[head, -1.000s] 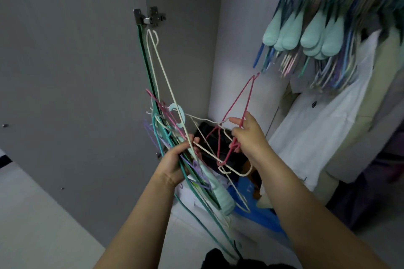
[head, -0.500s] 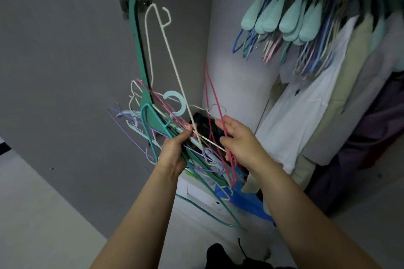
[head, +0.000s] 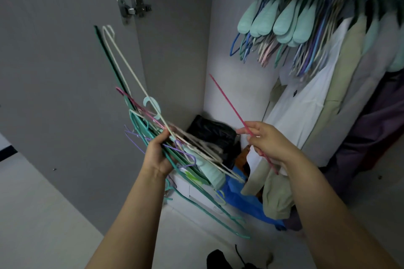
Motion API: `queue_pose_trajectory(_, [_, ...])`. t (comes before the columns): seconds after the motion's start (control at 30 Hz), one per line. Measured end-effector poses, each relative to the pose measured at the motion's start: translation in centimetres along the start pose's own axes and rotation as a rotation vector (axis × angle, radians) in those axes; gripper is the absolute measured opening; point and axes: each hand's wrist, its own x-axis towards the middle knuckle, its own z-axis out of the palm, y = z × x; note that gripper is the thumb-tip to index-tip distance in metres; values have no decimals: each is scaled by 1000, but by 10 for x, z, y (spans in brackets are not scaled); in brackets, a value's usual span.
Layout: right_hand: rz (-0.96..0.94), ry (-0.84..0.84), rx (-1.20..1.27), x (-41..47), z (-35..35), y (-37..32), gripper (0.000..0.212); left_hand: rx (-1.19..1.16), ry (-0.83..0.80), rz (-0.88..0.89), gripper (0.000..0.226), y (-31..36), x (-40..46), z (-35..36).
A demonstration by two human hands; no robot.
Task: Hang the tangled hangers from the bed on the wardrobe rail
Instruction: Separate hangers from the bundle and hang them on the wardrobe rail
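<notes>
My left hand grips a tangled bundle of hangers in green, white, purple and pale mint, held slanting up to the left before the open wardrobe. My right hand pinches a single pink wire hanger, seen edge-on and held apart from the bundle to its right. Several hangers, mint and blue among them, hang from the top right of the wardrobe; the rail itself is out of view.
The grey wardrobe door stands open at the left with a metal hinge. Shirts and jackets hang at the right. A black bag and a blue bag lie on the wardrobe floor.
My right hand has pulled the pink hanger free of the bundle and moved it to the right. The left hand has tilted the bundle lower.
</notes>
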Motion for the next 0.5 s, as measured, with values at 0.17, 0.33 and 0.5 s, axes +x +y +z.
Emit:
queue_pose_trajectory(0.17, [141, 37, 113, 9, 4, 11, 28, -48, 42, -25, 30, 5, 3, -18])
queue_pose_trajectory(0.33, [131, 62, 432, 16, 27, 4, 34, 101, 112, -69, 15, 7, 2, -27])
queue_pose_trajectory(0.5, [155, -40, 596, 31, 42, -23, 17, 98, 91, -135, 21, 12, 3, -31])
